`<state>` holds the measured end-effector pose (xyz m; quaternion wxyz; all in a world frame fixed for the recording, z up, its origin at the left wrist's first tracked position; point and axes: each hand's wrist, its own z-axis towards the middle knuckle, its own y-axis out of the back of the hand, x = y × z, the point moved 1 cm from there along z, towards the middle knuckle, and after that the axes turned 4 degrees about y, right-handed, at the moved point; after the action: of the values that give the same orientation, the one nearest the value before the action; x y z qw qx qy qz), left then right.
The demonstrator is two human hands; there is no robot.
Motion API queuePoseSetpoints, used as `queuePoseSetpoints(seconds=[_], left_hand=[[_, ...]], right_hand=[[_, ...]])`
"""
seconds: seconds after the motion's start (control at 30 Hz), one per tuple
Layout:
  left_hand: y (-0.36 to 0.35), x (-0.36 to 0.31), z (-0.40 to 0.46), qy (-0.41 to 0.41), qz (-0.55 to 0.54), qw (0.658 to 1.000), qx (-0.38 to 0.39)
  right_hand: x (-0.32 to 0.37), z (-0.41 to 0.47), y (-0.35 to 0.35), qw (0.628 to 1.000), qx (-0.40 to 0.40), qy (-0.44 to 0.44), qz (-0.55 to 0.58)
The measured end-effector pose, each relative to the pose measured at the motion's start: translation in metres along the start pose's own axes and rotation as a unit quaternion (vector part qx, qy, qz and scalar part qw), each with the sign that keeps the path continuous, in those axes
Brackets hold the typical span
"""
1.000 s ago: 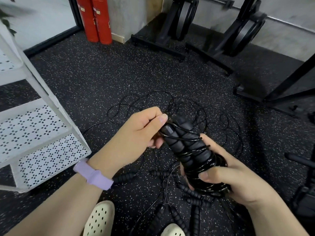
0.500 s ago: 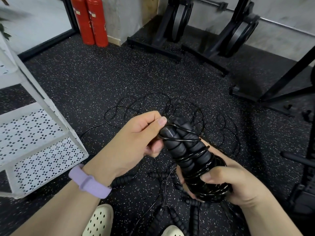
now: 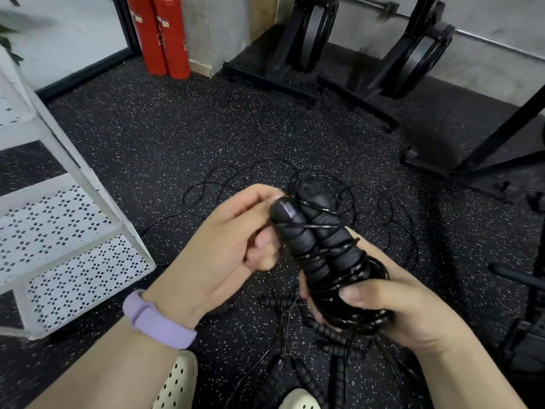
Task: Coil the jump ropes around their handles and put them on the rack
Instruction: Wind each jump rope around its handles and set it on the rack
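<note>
A pair of black ridged jump-rope handles (image 3: 318, 243), held side by side and tilted up and away, sits between the person's two hands, thin black cord (image 3: 354, 293) wound thickly round the lower half and crossing the upper half in a few loose turns. The right hand (image 3: 404, 305) grips the bundle's coiled base, thumb pressed across the windings. The left hand (image 3: 233, 246), a lilac wristband (image 3: 159, 320) on its wrist, pinches the cord at the handle tips, fingers curled; compared with a second ago it sits a little closer against the tips, and the bundle stands slightly higher in view. Beyond and below the hands, more loose ropes (image 3: 298, 343) lie tangled on the speckled black floor (image 3: 206, 128). Left of the left hand stands the white perforated rack (image 3: 67, 231). Two cream clogs (image 3: 177, 382) show beneath the forearms.
</note>
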<state>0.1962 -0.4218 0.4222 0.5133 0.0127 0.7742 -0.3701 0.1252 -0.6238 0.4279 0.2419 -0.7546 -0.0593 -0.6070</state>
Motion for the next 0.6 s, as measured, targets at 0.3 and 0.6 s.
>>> queuePoseSetpoints(seconds=[0.3,0.6], left_hand=[[-0.002,0.015,0.015,-0.011,0.077,0.986,-0.145],[0.015,0.008,0.012,0.054,0.219,0.954,-0.197]], right_hand=[[-0.006,0.017,0.003,0.991,-0.131,-0.017,-0.025],[0.000,0.018,0.014,0.960,-0.136,-0.066,-0.237]])
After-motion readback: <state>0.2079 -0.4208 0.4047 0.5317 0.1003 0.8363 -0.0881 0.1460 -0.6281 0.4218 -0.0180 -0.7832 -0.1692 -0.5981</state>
